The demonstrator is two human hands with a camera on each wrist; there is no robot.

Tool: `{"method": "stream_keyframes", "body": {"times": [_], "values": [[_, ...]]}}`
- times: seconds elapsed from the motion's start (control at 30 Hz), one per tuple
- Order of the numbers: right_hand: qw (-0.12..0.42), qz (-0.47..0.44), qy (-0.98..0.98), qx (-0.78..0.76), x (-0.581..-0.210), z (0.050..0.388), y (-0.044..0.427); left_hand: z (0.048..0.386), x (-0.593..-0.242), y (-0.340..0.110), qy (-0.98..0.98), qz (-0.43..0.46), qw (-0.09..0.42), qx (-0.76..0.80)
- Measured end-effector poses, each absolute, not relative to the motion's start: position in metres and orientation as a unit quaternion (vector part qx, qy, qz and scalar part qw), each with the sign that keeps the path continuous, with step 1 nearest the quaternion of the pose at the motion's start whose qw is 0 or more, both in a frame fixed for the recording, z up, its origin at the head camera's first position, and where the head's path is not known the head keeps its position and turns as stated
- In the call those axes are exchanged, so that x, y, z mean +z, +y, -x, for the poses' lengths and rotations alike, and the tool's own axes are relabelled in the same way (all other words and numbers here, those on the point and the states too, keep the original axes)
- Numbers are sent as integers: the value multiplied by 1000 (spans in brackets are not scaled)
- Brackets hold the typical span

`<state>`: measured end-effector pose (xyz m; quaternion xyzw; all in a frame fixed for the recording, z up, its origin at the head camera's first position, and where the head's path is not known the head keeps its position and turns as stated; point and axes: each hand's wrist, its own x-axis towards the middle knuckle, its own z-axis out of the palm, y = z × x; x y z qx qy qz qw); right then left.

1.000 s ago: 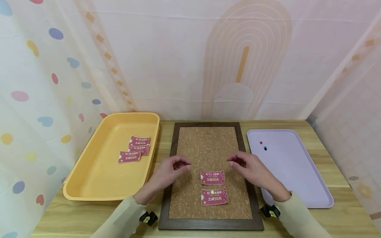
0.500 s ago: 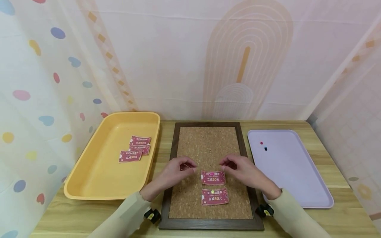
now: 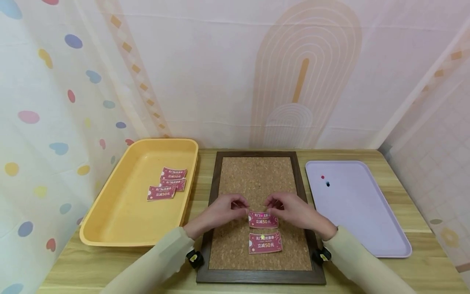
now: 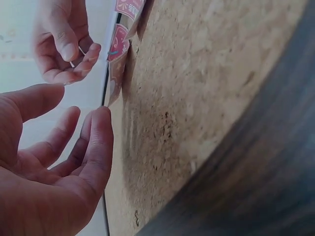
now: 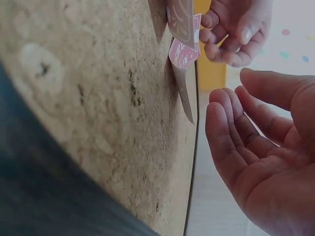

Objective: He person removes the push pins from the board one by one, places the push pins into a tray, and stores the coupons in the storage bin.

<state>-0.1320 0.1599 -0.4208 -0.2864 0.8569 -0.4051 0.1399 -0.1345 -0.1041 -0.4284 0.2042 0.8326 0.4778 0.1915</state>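
Two red paper coupons lie one above the other on a framed cork board (image 3: 257, 175). A pink pin shows on the upper coupon (image 3: 263, 221) and a yellow-green one on the lower coupon (image 3: 265, 245). Beside the upper coupon's left end is my left hand (image 3: 225, 210), fingers loosely bent and thumb apart from them. My right hand (image 3: 295, 210) mirrors it at the right end, its thumb covering part of the coupon in the head view. Both wrist views show nothing between thumb and fingers. The coupons' edges curl up off the cork, as the right wrist view shows.
At left stands a yellow tray (image 3: 121, 212) with overlapping red coupons (image 3: 162, 192) in it. A lilac tray (image 3: 363, 216) at right bears a red pin (image 3: 322, 177) and a dark one (image 3: 328, 184). The board's dark frame (image 3: 260, 277) nears the table's front.
Both hands have moved inward, towards each other, from either side of the board to the ends of the upper coupon. Coupons, pins and trays have stayed in place.
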Motion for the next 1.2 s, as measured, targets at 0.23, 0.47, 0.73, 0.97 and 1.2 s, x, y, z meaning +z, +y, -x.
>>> {"method": "stream_keyframes", "body": {"times": [0.23, 0.47, 0.73, 0.97, 1.2], "values": [[152, 287, 862, -390, -425, 138, 155, 139, -432, -96, 853, -235, 177, 431], [162, 293, 868, -368, -429, 142, 151, 144, -433, -91, 859, -252, 183, 407], [169, 291, 872, -356, -427, 143, 148, 146, -434, -89, 865, -270, 180, 382], [183, 276, 883, -332, -428, 148, 143, 147, -434, -87, 870, -264, 185, 372], [187, 266, 895, -306, -428, 149, 139, 147, -435, -87, 875, -252, 195, 364]]}}
